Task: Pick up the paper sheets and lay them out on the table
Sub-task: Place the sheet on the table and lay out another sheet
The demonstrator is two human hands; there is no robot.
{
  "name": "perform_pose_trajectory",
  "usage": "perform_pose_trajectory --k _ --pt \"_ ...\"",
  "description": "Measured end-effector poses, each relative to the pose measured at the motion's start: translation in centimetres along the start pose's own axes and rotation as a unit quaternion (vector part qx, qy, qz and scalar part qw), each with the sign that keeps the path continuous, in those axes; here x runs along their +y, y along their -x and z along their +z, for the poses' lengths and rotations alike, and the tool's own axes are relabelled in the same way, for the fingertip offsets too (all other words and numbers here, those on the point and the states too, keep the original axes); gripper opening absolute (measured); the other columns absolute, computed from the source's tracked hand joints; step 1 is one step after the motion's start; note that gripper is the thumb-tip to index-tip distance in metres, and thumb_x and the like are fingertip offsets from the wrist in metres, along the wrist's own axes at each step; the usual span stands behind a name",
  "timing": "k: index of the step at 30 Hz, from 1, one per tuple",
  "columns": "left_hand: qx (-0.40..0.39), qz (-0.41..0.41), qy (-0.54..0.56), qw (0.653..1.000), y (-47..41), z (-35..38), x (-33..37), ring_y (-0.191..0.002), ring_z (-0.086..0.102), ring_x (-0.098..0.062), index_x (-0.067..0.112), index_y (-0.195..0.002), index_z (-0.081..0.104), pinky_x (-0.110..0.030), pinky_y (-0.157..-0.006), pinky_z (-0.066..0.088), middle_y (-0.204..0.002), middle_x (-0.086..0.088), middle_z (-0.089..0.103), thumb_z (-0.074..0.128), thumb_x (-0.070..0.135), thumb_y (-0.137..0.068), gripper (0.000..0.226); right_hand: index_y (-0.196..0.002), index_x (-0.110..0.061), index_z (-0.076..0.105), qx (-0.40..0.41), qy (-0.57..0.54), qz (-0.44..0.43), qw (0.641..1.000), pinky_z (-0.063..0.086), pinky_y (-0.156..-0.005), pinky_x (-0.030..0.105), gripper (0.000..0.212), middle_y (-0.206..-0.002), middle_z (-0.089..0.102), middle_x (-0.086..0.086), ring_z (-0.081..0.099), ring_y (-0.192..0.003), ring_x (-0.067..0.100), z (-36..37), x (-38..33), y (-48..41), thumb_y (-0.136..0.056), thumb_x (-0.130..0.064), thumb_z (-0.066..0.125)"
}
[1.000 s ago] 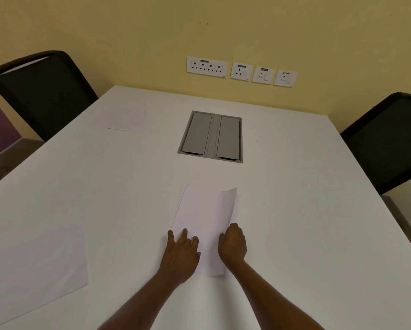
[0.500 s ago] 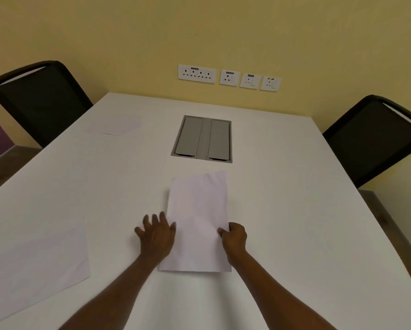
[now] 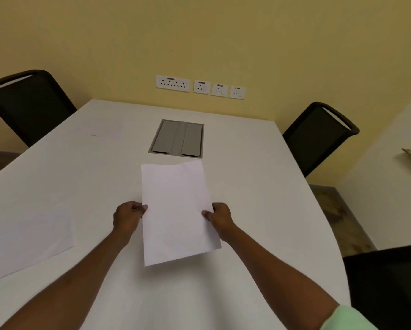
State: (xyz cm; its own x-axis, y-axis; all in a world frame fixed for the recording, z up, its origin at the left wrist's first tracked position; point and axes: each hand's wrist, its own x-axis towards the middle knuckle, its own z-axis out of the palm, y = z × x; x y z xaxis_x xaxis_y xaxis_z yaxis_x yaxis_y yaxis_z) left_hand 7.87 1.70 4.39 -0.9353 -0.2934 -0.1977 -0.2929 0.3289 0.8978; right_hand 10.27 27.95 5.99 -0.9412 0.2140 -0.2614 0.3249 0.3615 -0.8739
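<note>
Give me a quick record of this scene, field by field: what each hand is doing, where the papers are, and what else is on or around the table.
left hand: grip on left edge of the held paper sheet
right hand: grip on its right edge
held sheet: above the white table, far end slightly curled
laid sheets: near-left sheet; far-left sheet
table centre: grey cable hatch, closed
chairs: black chair at left; black chair at right
wall: socket plates
</note>
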Motion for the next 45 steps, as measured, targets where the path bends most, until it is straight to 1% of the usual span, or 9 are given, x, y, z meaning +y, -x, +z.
perform_pose_trajectory --k 4,9,13,19,23,27,31,35,45 --pt "-0.007 0.018 0.006 1.0 4.6 0.0 1.1 -0.077 0.06 -0.019 0.02 -0.071 0.066 -0.03 -0.073 0.045 -0.078 -0.003 0.068 0.075 0.024 -0.08 0.014 -0.08 0.0 0.065 0.011 0.014 -0.018 1.0 0.042 -0.059 0.024 0.017 -0.081 0.062 0.007 0.058 -0.073 0.02 -3.7 -0.6 2.8 -0.089 -0.014 0.062" --pt "-0.043 0.026 0.027 0.998 10.8 0.8 2.3 -0.069 0.057 -0.014 0.008 -0.067 0.065 -0.023 -0.06 0.041 -0.075 -0.001 0.065 0.077 0.015 -0.076 0.017 -0.061 -0.008 0.054 0.018 0.056 -0.032 0.998 0.034 -0.055 0.026 0.027 -0.066 0.052 0.002 0.049 -0.065 0.019 -8.3 -1.6 6.2 -0.085 -0.015 0.064" --pt "-0.09 0.014 0.014 0.996 16.4 1.3 3.4 -0.061 0.047 -0.019 0.005 -0.064 0.058 -0.026 -0.056 0.035 -0.067 -0.006 0.056 0.079 0.011 -0.072 0.024 -0.09 0.0 0.07 -0.005 0.122 -0.061 0.991 0.042 -0.068 0.028 0.018 -0.085 0.061 0.008 0.056 -0.079 0.022 -12.7 -2.2 9.3 -0.084 -0.015 0.064" --pt "-0.137 0.016 0.016 0.99 24.5 3.7 4.6 -0.055 0.041 -0.017 0.012 -0.053 0.047 -0.027 -0.054 0.03 -0.057 -0.002 0.047 0.081 0.012 -0.07 0.038 -0.1 -0.002 0.07 0.012 0.209 -0.104 0.972 0.049 -0.08 0.036 0.02 -0.103 0.065 0.01 0.06 -0.097 0.028 -18.7 -1.8 14.0 -0.089 -0.016 0.06" --pt "-0.155 0.003 0.023 0.988 28.9 6.0 5.1 -0.065 0.051 -0.019 0.01 -0.055 0.053 -0.028 -0.06 0.036 -0.062 -0.004 0.058 0.082 0.015 -0.07 0.033 -0.103 0.002 0.07 0.025 0.277 -0.126 0.952 0.049 -0.09 0.04 0.022 -0.113 0.067 0.015 0.06 -0.106 0.031 -21.9 -1.6 16.3 -0.089 -0.013 0.062" --pt "-0.122 -0.03 0.008 0.992 31.7 8.7 5.9 -0.087 0.061 -0.029 0.006 -0.066 0.061 -0.041 -0.09 0.045 -0.081 -0.011 0.069 0.082 0.018 -0.071 0.024 -0.101 0.003 0.071 0.045 0.31 -0.13 0.941 0.05 -0.085 0.04 0.022 -0.108 0.069 0.017 0.061 -0.102 0.033 -24.8 -0.9 17.5 -0.088 -0.013 0.064" --pt "-0.104 -0.073 0.016 0.992 32.9 11.9 6.4 -0.098 0.063 -0.035 0.002 -0.077 0.068 -0.037 -0.089 0.048 -0.09 -0.015 0.07 0.08 0.018 -0.074 0.02 -0.106 -0.003 0.071 0.043 0.345 -0.118 0.93 0.05 -0.083 0.035 0.023 -0.111 0.068 0.013 0.061 -0.102 0.03 -26.9 0.7 16.7 -0.088 -0.017 0.068" --pt "-0.096 -0.105 -0.023 0.99 32.7 15.3 5.5 -0.108 0.057 -0.037 0.004 -0.093 0.069 -0.05 -0.101 0.043 -0.105 -0.016 0.068 0.079 0.026 -0.074 0.032 -0.105 -0.005 0.071 0.044 0.354 -0.111 0.928 0.054 -0.087 0.04 0.023 -0.11 0.068 0.012 0.062 -0.1 0.029 -28.0 2.8 14.3 -0.086 -0.018 0.07" --pt "-0.096 -0.194 -0.141 0.966 29.3 24.1 1.7 -0.111 0.051 -0.038 0.008 -0.096 0.063 -0.045 -0.101 0.039 -0.11 -0.017 0.065 0.082 0.032 -0.072 0.038 -0.098 -0.001 0.072 -0.017 0.329 -0.065 0.942 0.054 -0.087 0.042 0.018 -0.105 0.071 0.015 0.063 -0.1 0.033 -28.0 12.1 5.0 -0.089 -0.012 0.06"
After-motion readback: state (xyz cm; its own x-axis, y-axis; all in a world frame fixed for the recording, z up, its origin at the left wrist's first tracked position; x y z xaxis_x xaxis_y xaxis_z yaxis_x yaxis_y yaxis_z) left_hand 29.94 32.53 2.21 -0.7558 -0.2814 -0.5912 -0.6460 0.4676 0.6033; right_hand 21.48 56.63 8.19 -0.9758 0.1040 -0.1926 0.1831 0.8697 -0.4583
